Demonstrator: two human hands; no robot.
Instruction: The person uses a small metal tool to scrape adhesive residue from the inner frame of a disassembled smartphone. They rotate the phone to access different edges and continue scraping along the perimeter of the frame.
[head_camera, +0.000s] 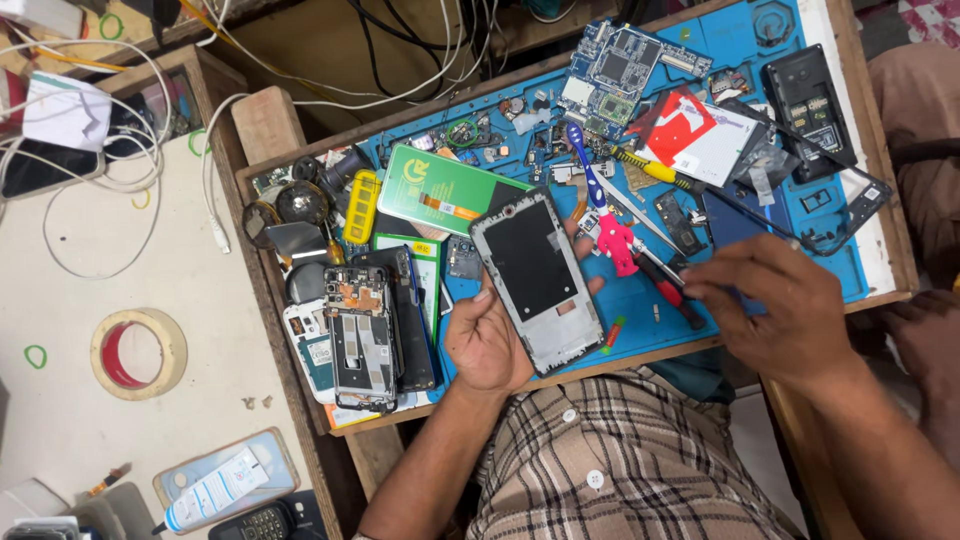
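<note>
Left hand (488, 340) first: a phone frame (537, 282) is held in it, thumb along the near side and fingers curled behind, so the grip is closed on the frame. It is kept just above the blue mat (850, 270), near the mat's front edge and roughly midway along it. Its long axis is tilted, running from the front edge up and away toward the green card (440, 190) at the mat's back left. The dark panel is faced up to the camera.

Right hand (775, 300) now: it is seen just to the right of the frame, well clear of it, hovering over the mat's front right part. The fingertips are pinched narrowly together and pointed left; whether something small is caught between them cannot be told. Right below those fingertips, the red-handled tool (680, 292) is laid slantwise, with a pink tool (615, 243) beside it toward the frame.

So the frame lies left of the right hand, its right long edge turned toward the pinch.
</note>
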